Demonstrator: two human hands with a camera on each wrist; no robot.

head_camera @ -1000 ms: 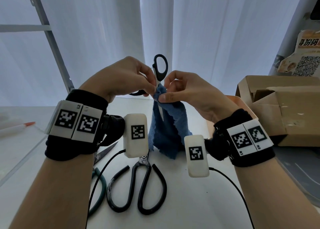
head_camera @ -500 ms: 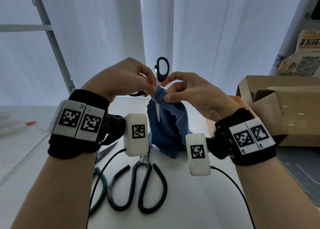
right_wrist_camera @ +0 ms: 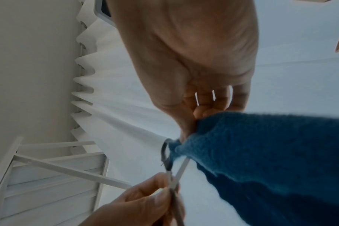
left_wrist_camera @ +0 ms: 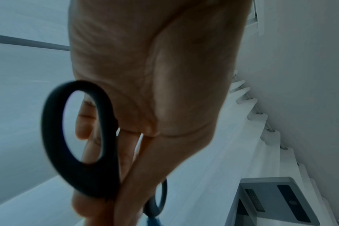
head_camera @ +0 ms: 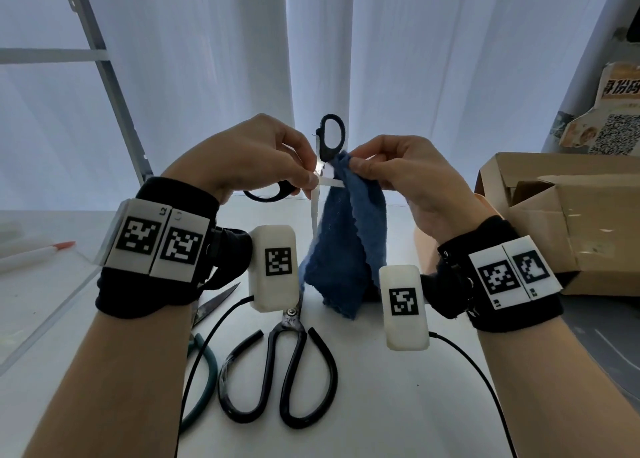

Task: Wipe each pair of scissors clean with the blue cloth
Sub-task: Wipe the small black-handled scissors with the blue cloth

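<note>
A small pair of black-handled scissors (head_camera: 330, 142) is held up in front of me, blades spread apart. My left hand (head_camera: 263, 159) pinches it near the pivot; one handle loop (left_wrist_camera: 77, 137) hangs by the palm in the left wrist view. My right hand (head_camera: 398, 170) pinches a fold of the blue cloth (head_camera: 349, 243) against one blade, and the rest of the cloth hangs down. The right wrist view shows the cloth (right_wrist_camera: 261, 152) bunched at my fingertips over the blade (right_wrist_camera: 181, 169). Large black-handled scissors (head_camera: 280, 364) lie shut on the white table (head_camera: 398, 405). A green-handled pair (head_camera: 204, 371) lies at their left, partly hidden by my left arm.
A cardboard box (head_camera: 568, 215) stands at the right, with a QR-code sign (head_camera: 616, 135) behind it. A pen with a red tip (head_camera: 34, 253) lies at the far left. White curtains (head_camera: 207, 59) hang behind the table. Thin black cables (head_camera: 485, 371) run from the wrist cameras.
The scissor blades have spread wider apart. My right hand has slid the cloth to the right along one blade, and both hands sit a little higher.
</note>
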